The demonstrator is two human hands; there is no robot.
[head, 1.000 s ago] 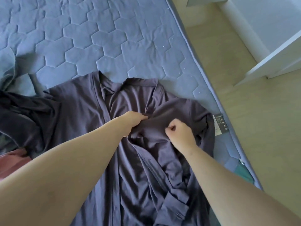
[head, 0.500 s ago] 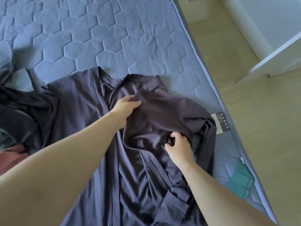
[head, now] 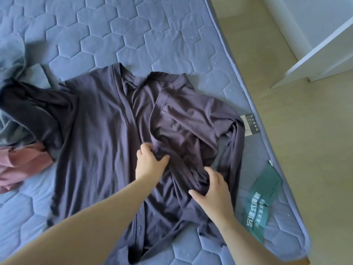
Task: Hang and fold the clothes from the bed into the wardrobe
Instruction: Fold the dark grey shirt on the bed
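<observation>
A dark purple-grey button-front shirt [head: 99,131] lies spread on the blue quilted mattress [head: 133,35], collar towards the far side. Its right front panel is bunched and folded over. My left hand [head: 150,163] grips the fabric near the front placket at mid-chest. My right hand [head: 212,190] grips a bunched fold of the same shirt lower down and to the right. The right sleeve is crumpled along the shirt's right side. The white wardrobe [head: 321,60] stands at the top right, beyond the bed.
A dusty-pink garment [head: 21,169] and a dark garment [head: 24,104] lie at the left on grey-green cloth [head: 11,54]. A green label [head: 261,203] and a white tag [head: 248,123] sit near the mattress's right edge. Beige floor [head: 305,150] runs between bed and wardrobe.
Both hands have slid down the shirt towards me, from the collar area to mid-chest, dragging the right panel. The view has shifted, so more of the mattress edge and green label shows.
</observation>
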